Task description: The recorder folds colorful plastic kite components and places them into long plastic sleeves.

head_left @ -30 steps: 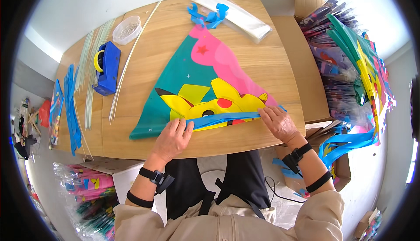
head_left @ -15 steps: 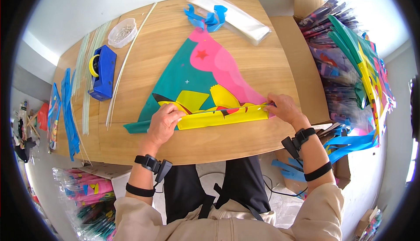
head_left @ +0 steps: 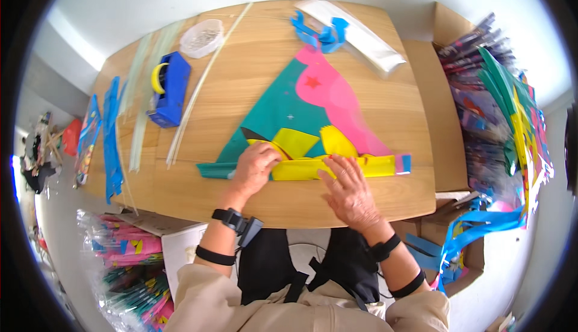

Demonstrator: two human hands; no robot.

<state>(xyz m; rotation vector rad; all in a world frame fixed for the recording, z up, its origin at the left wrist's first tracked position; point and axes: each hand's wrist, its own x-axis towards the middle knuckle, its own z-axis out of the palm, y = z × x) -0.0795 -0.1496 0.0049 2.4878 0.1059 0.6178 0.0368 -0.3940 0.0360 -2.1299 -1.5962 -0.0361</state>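
Observation:
A triangular kite sheet (head_left: 268,115), teal and pink with a red star and yellow printed shapes, lies on the wooden table with its tip pointing away from me. Its near edge is turned up into a long yellow and teal fold (head_left: 296,170). My left hand (head_left: 254,166) is closed, fingers curled and pinching at the left part of this fold. Flat on the fold, right of its middle, rests my right hand (head_left: 351,194), fingers spread and slightly blurred. Blue ribbon (head_left: 330,37) sits bunched at the sheet's tip.
Left on the table (head_left: 385,202) are a blue tape dispenser (head_left: 174,91), a white tub (head_left: 201,38) of small pieces, thin rods (head_left: 208,88) and blue strips (head_left: 112,142). Clear plastic sleeves (head_left: 355,34) lie at the back. Boxes of packed kites (head_left: 490,109) stand at the right.
My right hand has let go of the fold's right end and moved left, spreading onto the fold. That end now lies flat. The whole view has shifted.

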